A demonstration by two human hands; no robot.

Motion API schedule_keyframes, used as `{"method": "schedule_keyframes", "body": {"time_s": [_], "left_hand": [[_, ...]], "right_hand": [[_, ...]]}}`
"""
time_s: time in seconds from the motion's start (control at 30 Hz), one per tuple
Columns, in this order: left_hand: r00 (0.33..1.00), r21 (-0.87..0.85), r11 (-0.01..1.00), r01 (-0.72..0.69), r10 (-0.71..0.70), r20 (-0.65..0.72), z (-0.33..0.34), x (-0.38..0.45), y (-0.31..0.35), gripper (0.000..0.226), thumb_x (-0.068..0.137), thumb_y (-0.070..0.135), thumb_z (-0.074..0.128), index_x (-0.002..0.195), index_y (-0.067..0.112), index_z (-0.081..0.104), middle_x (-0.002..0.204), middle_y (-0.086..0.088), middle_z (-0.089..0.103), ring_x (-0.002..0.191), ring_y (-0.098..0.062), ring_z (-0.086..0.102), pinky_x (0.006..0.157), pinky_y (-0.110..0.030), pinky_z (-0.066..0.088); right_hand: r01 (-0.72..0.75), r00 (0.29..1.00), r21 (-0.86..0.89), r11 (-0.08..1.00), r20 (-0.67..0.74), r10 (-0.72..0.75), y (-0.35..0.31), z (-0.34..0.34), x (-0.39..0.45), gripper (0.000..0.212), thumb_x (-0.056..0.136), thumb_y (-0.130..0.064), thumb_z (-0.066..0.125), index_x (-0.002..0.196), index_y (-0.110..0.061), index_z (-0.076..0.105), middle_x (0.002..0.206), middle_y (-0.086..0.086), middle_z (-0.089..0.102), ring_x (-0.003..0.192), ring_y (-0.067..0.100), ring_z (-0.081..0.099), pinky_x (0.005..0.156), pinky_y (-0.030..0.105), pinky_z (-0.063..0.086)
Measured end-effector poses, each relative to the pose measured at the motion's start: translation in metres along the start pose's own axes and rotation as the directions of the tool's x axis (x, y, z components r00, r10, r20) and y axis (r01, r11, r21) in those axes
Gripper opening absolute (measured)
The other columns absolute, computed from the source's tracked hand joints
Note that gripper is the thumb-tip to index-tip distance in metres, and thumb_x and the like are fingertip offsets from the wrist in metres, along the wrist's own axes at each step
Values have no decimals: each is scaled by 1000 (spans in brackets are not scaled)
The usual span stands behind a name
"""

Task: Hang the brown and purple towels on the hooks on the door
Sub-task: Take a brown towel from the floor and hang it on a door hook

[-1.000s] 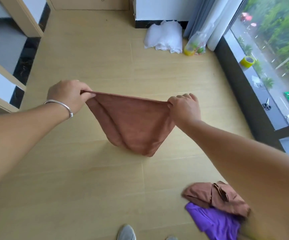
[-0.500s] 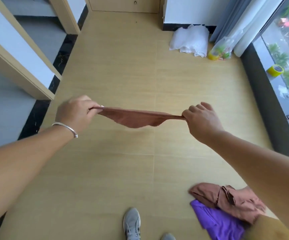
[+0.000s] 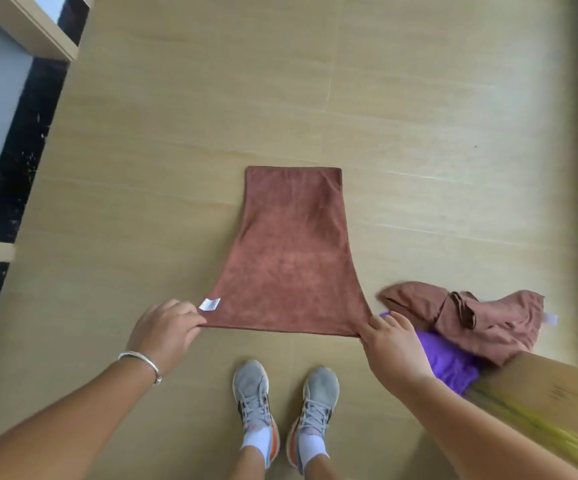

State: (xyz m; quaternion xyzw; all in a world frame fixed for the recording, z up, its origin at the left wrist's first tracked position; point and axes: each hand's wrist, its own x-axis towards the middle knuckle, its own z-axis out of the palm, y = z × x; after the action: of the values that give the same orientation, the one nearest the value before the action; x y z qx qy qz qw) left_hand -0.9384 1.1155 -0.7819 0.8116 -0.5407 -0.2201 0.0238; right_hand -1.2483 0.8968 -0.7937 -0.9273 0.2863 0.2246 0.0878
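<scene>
- My left hand (image 3: 166, 329) pinches the near left corner of the brown towel (image 3: 289, 258), just beside its white tag (image 3: 209, 304).
- My right hand (image 3: 393, 342) pinches the near right corner, so both grips hold the same short edge stretched between them.
- The towel spreads out away from me over the floor (image 3: 183, 133), its long axis running straight ahead from the grips; I cannot tell whether it lies flat or hangs just above the boards.
- Neither hand is nearer; each has its own corner.
- To my right, touching each other, lie a crumpled second brown towel (image 3: 481, 317) and the purple towel (image 3: 450, 363) partly under it.
- No door or hooks in view; I judge hanging not yet begun.
- My shoes (image 3: 285, 398) stand just behind the held edge.
</scene>
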Motion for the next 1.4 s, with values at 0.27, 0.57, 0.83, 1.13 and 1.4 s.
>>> {"method": "schedule_keyframes", "body": {"time_s": [0.27, 0.57, 0.83, 1.13, 1.4], "left_hand": [[994, -63, 998, 23, -16, 104, 116, 0, -26, 16, 67, 13, 85, 67, 21, 71, 63, 7, 60, 58, -24, 60, 52, -30, 47], [980, -173, 971, 163, -180, -87, 178, 156, -96, 5, 87, 20, 68, 87, 17, 71, 81, -4, 70, 79, -31, 63, 64, -37, 48], [952, -210, 957, 201, -241, -188, 239, 342, -160, 13, 90, 25, 60, 99, 23, 70, 97, 2, 71, 91, -25, 63, 69, -29, 41], [920, 32, 994, 108, -88, -382, 308, 365, -147, 47, 83, 17, 62, 129, 13, 54, 131, -15, 52, 119, -38, 48, 98, -50, 41], [994, 301, 950, -86, 62, 86, 380, 275, -109, 77, 85, 70, 21, 152, 31, 17, 160, -7, 14, 147, -25, 12, 115, -56, 13]], "right_hand": [[-57, 992, 19, 998, 115, 54, -8, 99, 22, 26, 53, -7, 82, 66, -23, 66, 59, -3, 55, 56, 24, 57, 72, 37, 52], [-165, 961, 374, 912, -147, 234, 32, 144, 182, 15, 94, -18, 57, 93, -12, 70, 87, 11, 60, 73, 38, 58, 69, 40, 46], [-151, 873, 489, 859, -342, 349, 86, 205, 368, 21, 94, -17, 53, 103, -20, 71, 101, 7, 62, 90, 31, 59, 73, 33, 44], [-77, 845, 277, 958, -491, 210, 90, 269, 417, 35, 89, -17, 54, 123, -24, 55, 128, 3, 53, 119, 27, 45, 104, 40, 33], [127, 972, 23, 992, -203, -120, 38, 343, 336, 71, 90, -66, 33, 149, -26, 32, 158, 8, 24, 146, 28, 18, 116, 54, 17]]}}
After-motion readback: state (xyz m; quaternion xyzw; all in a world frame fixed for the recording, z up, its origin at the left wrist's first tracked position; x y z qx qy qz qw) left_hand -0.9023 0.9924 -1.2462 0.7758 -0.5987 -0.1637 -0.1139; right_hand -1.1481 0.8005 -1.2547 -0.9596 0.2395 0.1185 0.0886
